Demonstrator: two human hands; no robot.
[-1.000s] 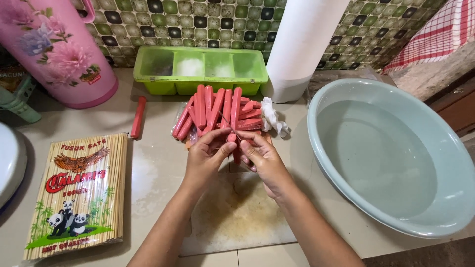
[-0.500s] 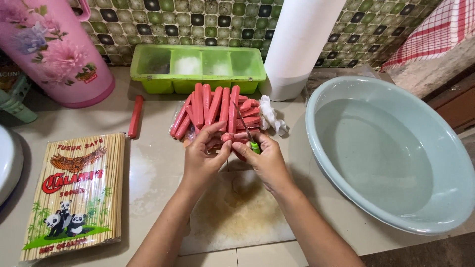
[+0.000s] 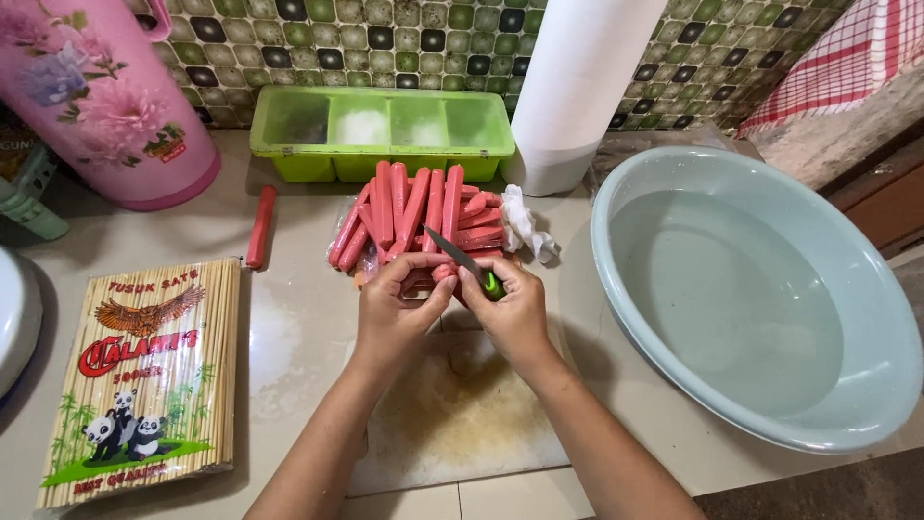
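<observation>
My left hand and my right hand meet over the far end of a pale cutting board. Between their fingertips is a red sausage, held mostly by the left hand. My right hand grips a small knife with a green handle, its dark blade pointing up and to the left across the sausage. Just beyond the hands lies a pile of several red sausages. One more sausage lies apart to the left.
A packet of bamboo skewers lies at left. A large pale blue basin fills the right. At the back stand a green divided tray, a white paper roll and a pink floral jug. Crumpled white wrapping lies beside the pile.
My hands have drawn back slightly from the pile toward the board. The knife, hidden a second ago, now shows its blade raised over the sausage held between my fingers.
</observation>
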